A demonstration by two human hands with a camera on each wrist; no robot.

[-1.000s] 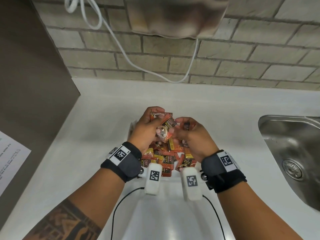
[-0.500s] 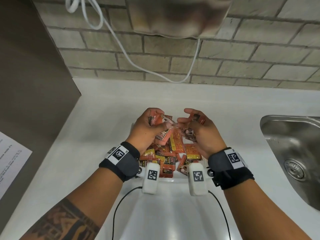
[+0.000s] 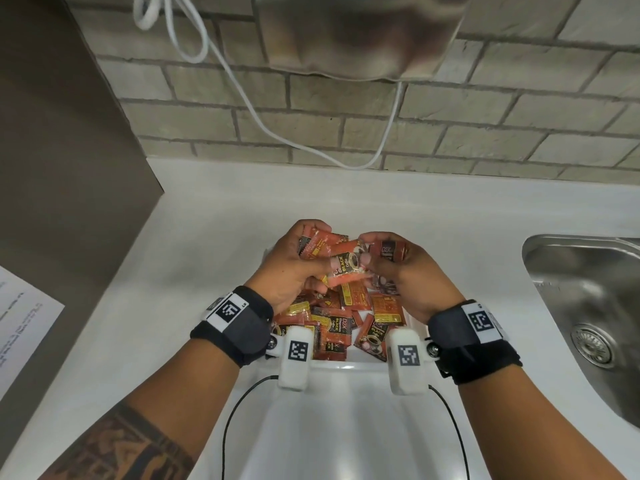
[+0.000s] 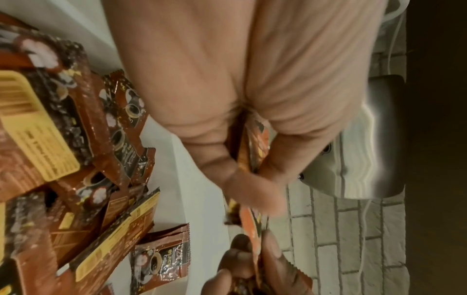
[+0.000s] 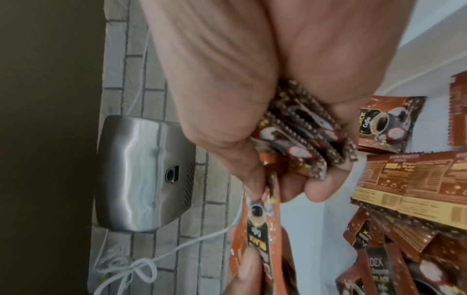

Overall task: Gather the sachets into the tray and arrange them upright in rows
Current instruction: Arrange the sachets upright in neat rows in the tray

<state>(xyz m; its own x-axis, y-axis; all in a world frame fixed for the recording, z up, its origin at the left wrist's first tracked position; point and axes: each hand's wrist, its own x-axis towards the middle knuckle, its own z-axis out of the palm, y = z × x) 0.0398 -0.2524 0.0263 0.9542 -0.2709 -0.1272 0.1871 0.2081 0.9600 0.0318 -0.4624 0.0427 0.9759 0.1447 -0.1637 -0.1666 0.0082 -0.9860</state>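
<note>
While both hands hold sachets, more lie in a messy pile in the tray.

On the white counter (image 3: pixel 194 244) sits the white tray (image 3: pixel 346 366), with a steel sink (image 3: pixel 585 292) off to the right; loose sachets (image 3: pixel 349 317) lie flat and mixed up inside the tray; above them the left hand (image 3: pixel 294 268) grips a bunch of sachets (image 3: pixel 317 245); the right hand (image 3: pixel 408 275) grips a small stack (image 5: pixel 303 127); both hands pinch one sachet (image 3: pixel 346 268) between them.

Pretty sure I'm in a pantry or washroom nook: white counter (image 3: pixel 194 258) with a stainless sink (image 3: pixel 585 306) set in, brick-tile wall (image 3: pixel 485 126), and a steel hand dryer (image 5: pixel 144 171) mounted above.
</note>
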